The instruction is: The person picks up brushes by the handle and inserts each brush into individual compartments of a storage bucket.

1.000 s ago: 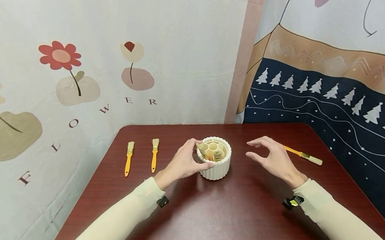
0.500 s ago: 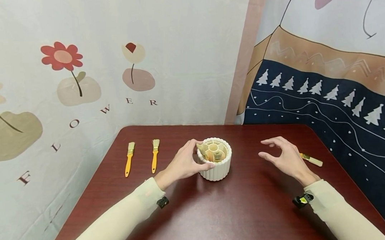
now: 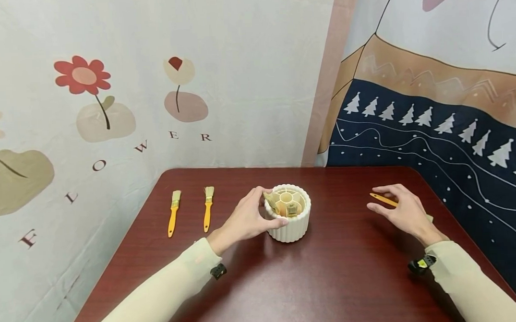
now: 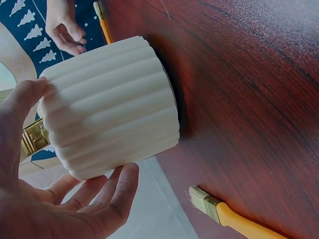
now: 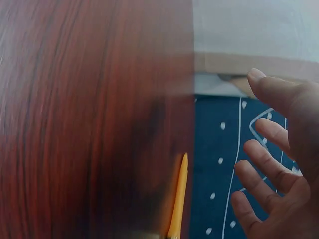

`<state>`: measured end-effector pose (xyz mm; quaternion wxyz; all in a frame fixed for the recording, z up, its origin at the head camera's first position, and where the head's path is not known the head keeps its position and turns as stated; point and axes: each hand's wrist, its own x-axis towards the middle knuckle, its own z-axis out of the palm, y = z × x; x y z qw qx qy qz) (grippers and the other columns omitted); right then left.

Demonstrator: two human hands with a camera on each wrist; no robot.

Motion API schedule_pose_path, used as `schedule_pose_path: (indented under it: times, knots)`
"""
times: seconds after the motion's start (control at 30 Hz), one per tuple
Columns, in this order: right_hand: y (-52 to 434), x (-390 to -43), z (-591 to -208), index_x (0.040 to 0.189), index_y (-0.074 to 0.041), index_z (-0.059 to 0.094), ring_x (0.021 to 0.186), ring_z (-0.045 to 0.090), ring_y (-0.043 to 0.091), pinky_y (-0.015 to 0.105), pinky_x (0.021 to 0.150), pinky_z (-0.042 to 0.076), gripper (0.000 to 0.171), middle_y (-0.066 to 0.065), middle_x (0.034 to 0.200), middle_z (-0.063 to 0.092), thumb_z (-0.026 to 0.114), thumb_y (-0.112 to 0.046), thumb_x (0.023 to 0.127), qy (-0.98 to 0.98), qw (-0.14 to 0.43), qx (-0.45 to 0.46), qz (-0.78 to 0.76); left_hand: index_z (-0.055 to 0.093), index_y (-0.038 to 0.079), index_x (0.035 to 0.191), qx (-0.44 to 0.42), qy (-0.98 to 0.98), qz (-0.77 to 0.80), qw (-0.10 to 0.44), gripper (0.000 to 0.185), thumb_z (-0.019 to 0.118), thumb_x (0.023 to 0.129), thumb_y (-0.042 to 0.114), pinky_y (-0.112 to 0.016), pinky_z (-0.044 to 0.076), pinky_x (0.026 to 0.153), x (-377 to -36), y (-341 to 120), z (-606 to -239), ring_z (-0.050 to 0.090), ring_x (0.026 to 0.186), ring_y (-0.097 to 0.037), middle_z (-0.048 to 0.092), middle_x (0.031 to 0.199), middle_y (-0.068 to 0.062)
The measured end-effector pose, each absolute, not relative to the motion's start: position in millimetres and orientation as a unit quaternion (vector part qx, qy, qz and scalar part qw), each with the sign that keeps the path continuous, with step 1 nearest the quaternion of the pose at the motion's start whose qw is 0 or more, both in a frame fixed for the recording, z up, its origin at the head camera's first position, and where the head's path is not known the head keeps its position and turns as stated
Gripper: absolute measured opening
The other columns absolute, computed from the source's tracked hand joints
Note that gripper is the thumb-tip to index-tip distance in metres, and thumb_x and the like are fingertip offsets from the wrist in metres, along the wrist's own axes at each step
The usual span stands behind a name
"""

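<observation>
My left hand [image 3: 247, 218] grips the white ribbed round holder [image 3: 290, 232] by its near and left sides, thumb at the rim. Compartments divide the holder's inside, and two paintbrushes stand in it; the metal band [image 4: 35, 137] of one shows past the rim in the left wrist view. Over a yellow-handled paintbrush [image 3: 383, 199] at the table's right is my right hand [image 3: 409, 214], its fingers spread and apart from the thumb. That hand covers the brush's middle, and only a bit of bristle peeks out behind it. In the right wrist view the yellow handle [image 5: 180, 199] lies below the fingers.
Two more yellow-handled paintbrushes, one far left [image 3: 173, 216] and one nearer the holder [image 3: 208, 212], lie on the dark red table [image 3: 315, 278]. A printed cloth [image 3: 255, 108] hangs behind the table's back edge, and a navy one [image 3: 457, 171] runs along the right.
My right hand has moved to the right, away from the holder, and now overlaps the right-hand paintbrush, whose handle end shows between thumb and fingers. My left hand and the holder have stayed put.
</observation>
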<state>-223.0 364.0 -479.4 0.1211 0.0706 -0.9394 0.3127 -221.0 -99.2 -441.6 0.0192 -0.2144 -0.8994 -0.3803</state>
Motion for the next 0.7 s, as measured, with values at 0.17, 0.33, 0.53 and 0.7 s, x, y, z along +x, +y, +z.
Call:
schedule_pose_path:
  times: [0.17,0.33,0.53,0.7]
  knots:
    - [381.3,-227.0,-486.2,0.15,-0.011,0.075,0.132,0.072,0.05,0.042,0.101,0.061,0.064,0.024,0.146,0.069,0.094,-0.046,0.101,-0.947,0.13,0.06,0.288,0.062,0.008,0.152,-0.213,-0.899,-0.382,0.018,0.086,0.104,0.085,0.043,-0.039,0.058,0.102,-221.0,-99.2,-440.9,0.073,0.117,-0.022,0.075,0.134,-0.01]
    - [397.6,-228.6,-490.5,0.151,-0.007,0.074,0.13,0.072,0.052,0.046,0.101,0.06,0.063,0.028,0.147,0.067,0.093,-0.043,0.102,-0.952,0.122,0.052,0.277,0.062,0.009,0.152,-0.211,-0.899,-0.382,0.017,0.086,0.104,0.085,0.043,-0.039,0.058,0.101,-221.2,-99.0,-441.0,0.073,0.116,-0.021,0.075,0.133,-0.009]
    - [414.5,-228.2,-493.0,0.153,-0.001,0.07,0.131,0.066,0.056,0.076,0.106,0.056,0.064,0.035,0.15,0.061,0.089,-0.039,0.106,-0.956,0.095,0.038,0.275,0.062,0.009,0.152,-0.21,-0.901,-0.38,0.016,0.086,0.104,0.085,0.044,-0.04,0.059,0.102,-221.8,-98.9,-441.9,0.073,0.117,-0.021,0.075,0.135,-0.009]
    - [427.8,-228.9,-495.2,0.151,0.003,0.07,0.128,0.063,0.056,0.076,0.105,0.054,0.061,0.039,0.148,0.06,0.089,-0.033,0.106,-0.961,0.084,0.038,0.261,0.062,0.009,0.152,-0.209,-0.901,-0.379,0.017,0.086,0.104,0.085,0.044,-0.04,0.059,0.101,-221.6,-99.1,-441.9,0.073,0.116,-0.021,0.076,0.133,-0.009]
